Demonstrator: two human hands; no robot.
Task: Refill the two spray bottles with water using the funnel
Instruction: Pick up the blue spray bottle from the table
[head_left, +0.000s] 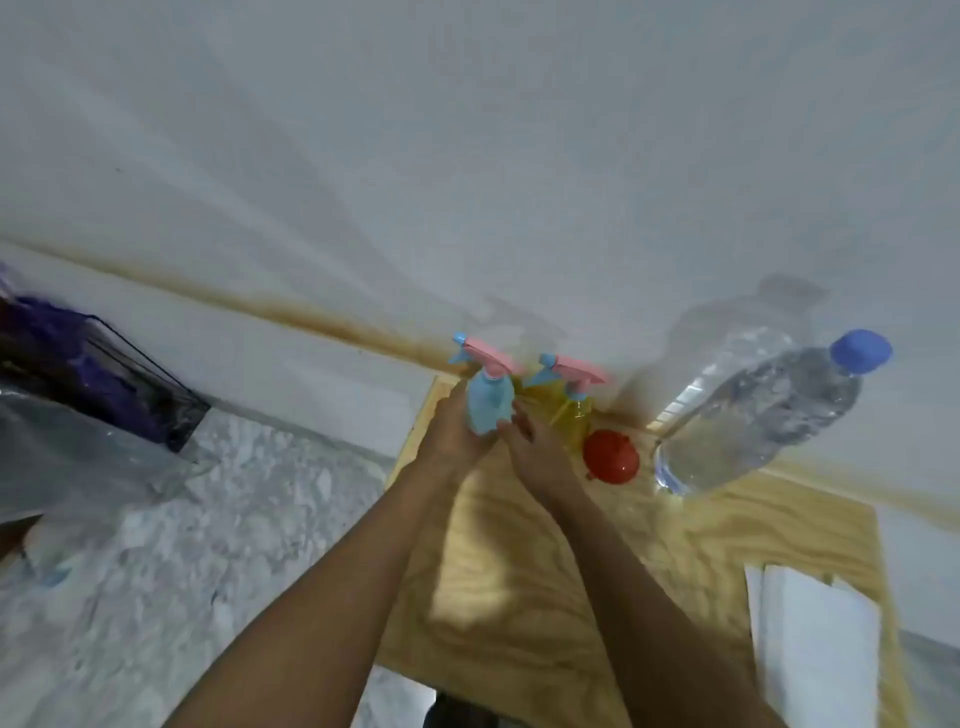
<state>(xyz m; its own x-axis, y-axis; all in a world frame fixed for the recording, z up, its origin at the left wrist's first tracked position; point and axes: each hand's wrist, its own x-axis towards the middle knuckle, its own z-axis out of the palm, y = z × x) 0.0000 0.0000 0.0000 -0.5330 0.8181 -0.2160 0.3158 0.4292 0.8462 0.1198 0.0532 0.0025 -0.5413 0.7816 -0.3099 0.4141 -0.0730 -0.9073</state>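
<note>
Two small spray bottles stand at the far edge of a wooden table (519, 597) against the wall. The left spray bottle (485, 405) has a blue body and a pink-and-blue trigger head. My left hand (449, 431) wraps around its body. My right hand (535, 452) touches its right side with the fingers spread. The yellow spray bottle (569, 415) stands just right of it, behind my right hand. A red funnel (610, 457) lies on the table right of the yellow bottle. A large clear water bottle (753, 421) with a blue cap stands at the right.
A white wall rises right behind the bottles. White paper (815, 649) lies on the table's near right corner. Left of the table is speckled floor (182, 545), with a clear plastic bag (78, 457) and a dark box (104, 374) holding purple material.
</note>
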